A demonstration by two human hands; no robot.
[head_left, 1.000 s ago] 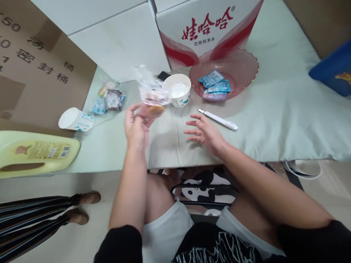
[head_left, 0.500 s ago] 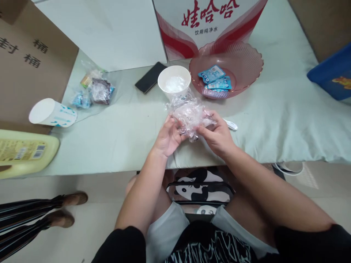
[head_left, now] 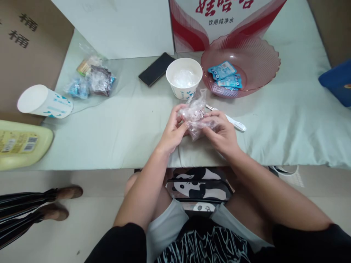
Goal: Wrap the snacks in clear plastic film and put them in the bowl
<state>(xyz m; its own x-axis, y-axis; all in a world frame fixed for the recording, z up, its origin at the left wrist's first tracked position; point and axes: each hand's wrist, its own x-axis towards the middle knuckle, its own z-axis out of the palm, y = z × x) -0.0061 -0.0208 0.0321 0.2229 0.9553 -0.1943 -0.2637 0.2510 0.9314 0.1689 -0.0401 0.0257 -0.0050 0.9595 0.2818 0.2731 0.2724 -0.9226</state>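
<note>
A crumpled clear plastic bag [head_left: 195, 114] is held between both hands above the cloth-covered table. My left hand [head_left: 173, 129] is closed on its left side, thumb toward me. My right hand [head_left: 221, 132] pinches its right side. Whether anything is inside the bag I cannot tell. Just beyond the hands stands a white paper cup [head_left: 184, 78] with a blue print and something clear and crinkled inside. A white-handled knife [head_left: 236, 123] with a narrow metal end lies beside my right hand, partly behind it.
Blue sachets [head_left: 229, 75] lie in a pink glass bowl [head_left: 263, 65]. Left of the cup are a black phone [head_left: 156, 69], a bag of small packets [head_left: 95, 78], a tipped paper cup [head_left: 52, 104] and a yellow bottle [head_left: 27, 144]. Boxes [head_left: 117, 29] line the back.
My hands have drawn the plastic bag in more compactly, and it is now apart from the cup's front. More of the white-handled knife shows. The view has shifted slightly.
</note>
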